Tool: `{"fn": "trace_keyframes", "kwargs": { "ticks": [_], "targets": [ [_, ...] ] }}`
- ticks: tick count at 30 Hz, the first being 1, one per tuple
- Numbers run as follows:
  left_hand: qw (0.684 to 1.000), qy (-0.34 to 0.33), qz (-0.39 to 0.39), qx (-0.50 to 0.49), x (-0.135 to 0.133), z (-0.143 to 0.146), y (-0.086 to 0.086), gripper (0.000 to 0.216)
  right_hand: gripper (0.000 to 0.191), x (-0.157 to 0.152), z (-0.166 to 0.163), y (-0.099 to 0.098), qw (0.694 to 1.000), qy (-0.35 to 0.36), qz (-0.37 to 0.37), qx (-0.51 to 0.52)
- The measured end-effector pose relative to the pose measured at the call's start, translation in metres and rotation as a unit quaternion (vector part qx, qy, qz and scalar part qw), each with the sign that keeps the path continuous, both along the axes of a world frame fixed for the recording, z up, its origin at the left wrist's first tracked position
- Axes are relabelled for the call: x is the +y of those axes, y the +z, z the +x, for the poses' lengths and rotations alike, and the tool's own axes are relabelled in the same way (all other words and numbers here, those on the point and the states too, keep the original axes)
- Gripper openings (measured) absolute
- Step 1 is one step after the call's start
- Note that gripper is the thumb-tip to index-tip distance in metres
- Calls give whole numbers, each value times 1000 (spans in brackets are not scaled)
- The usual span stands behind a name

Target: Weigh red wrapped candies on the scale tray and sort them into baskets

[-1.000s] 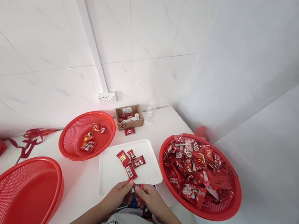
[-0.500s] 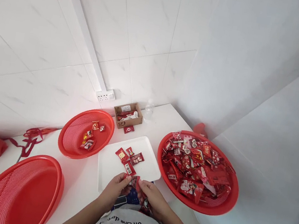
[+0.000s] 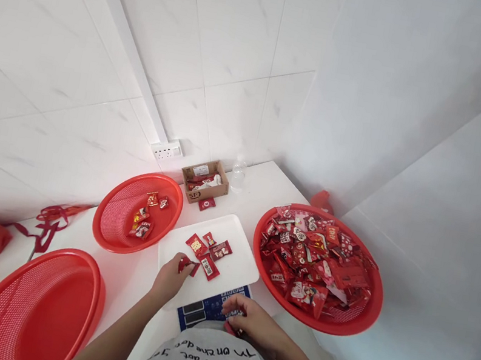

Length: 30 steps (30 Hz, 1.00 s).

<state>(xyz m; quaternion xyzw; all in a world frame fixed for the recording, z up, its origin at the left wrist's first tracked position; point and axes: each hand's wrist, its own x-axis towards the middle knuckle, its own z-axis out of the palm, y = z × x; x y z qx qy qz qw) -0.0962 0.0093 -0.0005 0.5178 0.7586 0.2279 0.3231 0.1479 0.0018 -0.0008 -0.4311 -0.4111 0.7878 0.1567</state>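
Observation:
My left hand (image 3: 171,279) is over the near left part of a white tray (image 3: 232,268), its fingers closed on a red wrapped candy (image 3: 188,265). Beside that candy, several red wrapped candies (image 3: 209,266) lie grouped on the tray. My right hand (image 3: 259,326) is curled just in front of the tray's near right corner, above a dark blue printed item (image 3: 212,308). Red wrapper shows among its fingers and under its palm; most of what it holds is hidden.
A red basket (image 3: 370,325) heaped with wrapped candies stands to the right. On the left are a red basket (image 3: 108,225) with a few candies and another red basket (image 3: 91,315). Behind the tray stand a cardboard box (image 3: 204,181) and a clear bottle (image 3: 238,173).
My hands have come apart. The left moved up and left over the tray with a candy; the right drew back to the right, uncovering more of the blue item.

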Motion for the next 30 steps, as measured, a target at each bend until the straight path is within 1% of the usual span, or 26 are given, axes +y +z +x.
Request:
{"fn": "trace_keyframes", "kwargs": {
  "ticks": [3,5,7,10,12,14,16,19,22,24,25,27,30],
  "targets": [
    [987,-31,85,129,-3,1,-12,42,20,8,-2,2,999,-38,28,-20],
    [975,-75,111,176,-2,9,-23,52,20,12,-4,3,998,-59,26,-17],
    [970,-116,92,192,3,19,-33,62,22,14,-7,5,997,-68,13,-14],
    [962,-151,42,222,17,31,-43,72,25,12,-11,7,997,-79,-4,-14],
    [950,-188,29,247,29,34,-45,73,27,11,-12,7,996,-83,-10,-11],
    [936,-234,32,262,39,34,-43,74,28,9,-12,6,997,-80,-16,-7],
    [927,-254,44,271,46,36,-40,77,27,7,-12,5,997,-79,-20,-4],
    [930,-233,65,277,54,49,-39,75,26,3,-11,3,996,-82,-25,-2],
    [933,-202,74,287,62,63,-44,65,26,-1,-11,3,997,-77,-31,-3],
    [925,-206,97,303,65,64,-48,57,27,-4,-11,4,997,-73,-26,-7],
    [918,-220,113,310,66,60,-49,53,27,-5,-10,5,997,-72,-21,-9],
    [900,-269,140,314,67,48,-49,48,26,-7,-9,6,997,-74,-9,-9],
    [875,-361,136,293,67,28,-42,51,26,-9,-6,6,997,-80,-12,-14]
  ]
}}
